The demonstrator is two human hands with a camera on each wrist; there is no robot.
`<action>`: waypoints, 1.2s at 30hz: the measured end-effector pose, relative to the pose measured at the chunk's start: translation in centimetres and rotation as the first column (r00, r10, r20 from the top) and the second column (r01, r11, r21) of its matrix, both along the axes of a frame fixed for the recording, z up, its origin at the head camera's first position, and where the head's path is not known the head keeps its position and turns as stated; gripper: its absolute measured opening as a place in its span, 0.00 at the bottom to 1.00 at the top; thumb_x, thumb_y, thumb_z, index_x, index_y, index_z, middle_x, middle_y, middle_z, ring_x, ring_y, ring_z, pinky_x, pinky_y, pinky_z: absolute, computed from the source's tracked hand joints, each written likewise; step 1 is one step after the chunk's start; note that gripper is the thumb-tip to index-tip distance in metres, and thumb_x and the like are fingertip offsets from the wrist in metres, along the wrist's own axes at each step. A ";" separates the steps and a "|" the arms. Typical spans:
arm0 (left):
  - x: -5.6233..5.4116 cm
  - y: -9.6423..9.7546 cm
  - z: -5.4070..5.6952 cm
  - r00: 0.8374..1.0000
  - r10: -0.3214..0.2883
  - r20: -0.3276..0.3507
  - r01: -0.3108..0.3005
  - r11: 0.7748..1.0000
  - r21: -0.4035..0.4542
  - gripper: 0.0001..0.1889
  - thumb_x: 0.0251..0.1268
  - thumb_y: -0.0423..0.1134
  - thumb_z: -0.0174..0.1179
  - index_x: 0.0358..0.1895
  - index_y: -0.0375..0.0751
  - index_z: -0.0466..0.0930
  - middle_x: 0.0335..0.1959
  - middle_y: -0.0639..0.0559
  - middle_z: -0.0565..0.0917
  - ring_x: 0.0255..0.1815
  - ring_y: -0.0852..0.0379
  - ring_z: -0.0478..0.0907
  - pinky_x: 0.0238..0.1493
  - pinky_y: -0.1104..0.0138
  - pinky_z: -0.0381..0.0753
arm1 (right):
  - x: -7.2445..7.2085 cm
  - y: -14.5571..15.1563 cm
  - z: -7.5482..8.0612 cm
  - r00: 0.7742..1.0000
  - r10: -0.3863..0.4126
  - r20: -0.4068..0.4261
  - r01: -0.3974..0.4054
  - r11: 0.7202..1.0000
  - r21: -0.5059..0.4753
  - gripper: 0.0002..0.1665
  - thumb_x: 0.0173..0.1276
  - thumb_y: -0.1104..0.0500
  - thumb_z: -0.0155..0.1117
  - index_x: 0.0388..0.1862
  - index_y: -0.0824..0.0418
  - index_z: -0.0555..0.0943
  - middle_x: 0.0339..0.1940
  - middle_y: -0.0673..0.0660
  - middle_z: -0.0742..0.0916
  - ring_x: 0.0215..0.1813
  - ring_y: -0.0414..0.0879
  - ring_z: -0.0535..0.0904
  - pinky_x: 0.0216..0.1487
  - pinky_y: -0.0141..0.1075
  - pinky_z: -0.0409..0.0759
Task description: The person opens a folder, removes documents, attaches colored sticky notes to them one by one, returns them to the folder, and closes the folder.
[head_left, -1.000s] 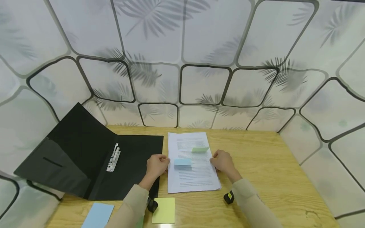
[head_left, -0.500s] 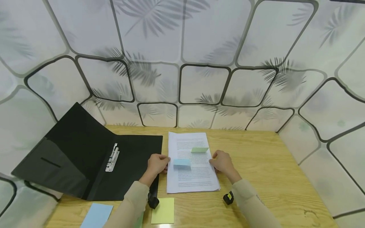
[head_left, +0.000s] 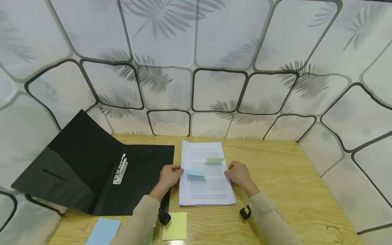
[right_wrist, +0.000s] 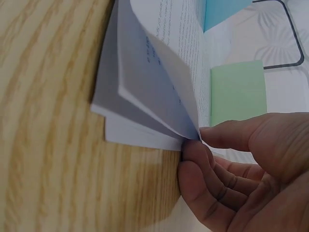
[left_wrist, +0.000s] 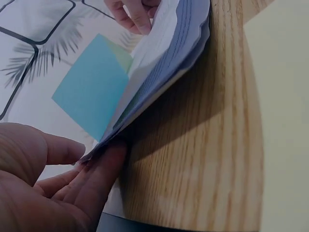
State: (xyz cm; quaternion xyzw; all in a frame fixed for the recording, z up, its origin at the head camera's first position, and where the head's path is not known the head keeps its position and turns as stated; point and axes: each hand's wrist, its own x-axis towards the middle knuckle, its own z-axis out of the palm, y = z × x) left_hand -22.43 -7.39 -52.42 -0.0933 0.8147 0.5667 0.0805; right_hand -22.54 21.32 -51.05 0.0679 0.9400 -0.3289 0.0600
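Observation:
A stack of printed paper [head_left: 211, 190] lies in the middle of the head view, with a blue sticky note [head_left: 195, 173] and a green sticky note [head_left: 214, 161] standing up from its top sheet. My left hand [head_left: 170, 177] pinches the stack's left edge; in the left wrist view the thumb is on top and the fingers [left_wrist: 104, 179] are underneath. On the opposite edge my right hand [head_left: 240, 174] pinches the sheets between thumb and fingers [right_wrist: 195, 179]. The right wrist view shows the sheets bowed and fanned apart at the near corner.
An open black folder [head_left: 144, 170] with a metal clip [head_left: 120, 170] lies left of the paper, its cover raised. Nearer me are a blue pad [head_left: 104, 231], a yellow sticky pad [head_left: 174, 226] and a partly hidden green one [head_left: 149, 237]. A patterned curtain [head_left: 171, 88] backs the wooden table [head_left: 275, 170].
The stack has shifted very slightly, its far left corner a little higher and its near edge a little farther from me. Both hands keep hold of its edges.

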 end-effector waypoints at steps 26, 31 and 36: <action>-0.2 -1.4 -1.2 0.994 0.018 0.106 -0.053 0.943 0.330 0.22 0.76 0.33 0.61 0.69 0.31 0.79 0.49 0.39 0.89 0.33 0.60 0.86 0.30 0.69 0.86 | -2.1 0.7 0.1 0.995 -0.061 0.079 0.083 0.948 -0.307 0.36 0.80 0.37 0.58 0.47 0.73 0.85 0.22 0.57 0.85 0.18 0.43 0.80 0.22 0.35 0.83; -0.2 -1.8 -1.1 0.991 0.015 0.135 -0.066 0.921 0.383 0.23 0.77 0.33 0.62 0.71 0.31 0.76 0.51 0.40 0.89 0.35 0.61 0.85 0.31 0.71 0.84 | -2.1 0.5 0.4 0.994 -0.019 0.103 0.044 0.969 -0.244 0.37 0.76 0.40 0.65 0.65 0.71 0.81 0.21 0.55 0.84 0.19 0.43 0.78 0.23 0.34 0.78; -0.1 -2.3 -1.0 0.988 0.006 0.153 -0.071 0.905 0.420 0.25 0.78 0.34 0.61 0.73 0.31 0.74 0.54 0.39 0.88 0.37 0.62 0.86 0.33 0.71 0.85 | -2.0 0.7 0.3 0.992 0.011 0.128 0.023 0.963 -0.267 0.34 0.75 0.41 0.67 0.62 0.70 0.84 0.22 0.51 0.81 0.23 0.42 0.72 0.25 0.32 0.69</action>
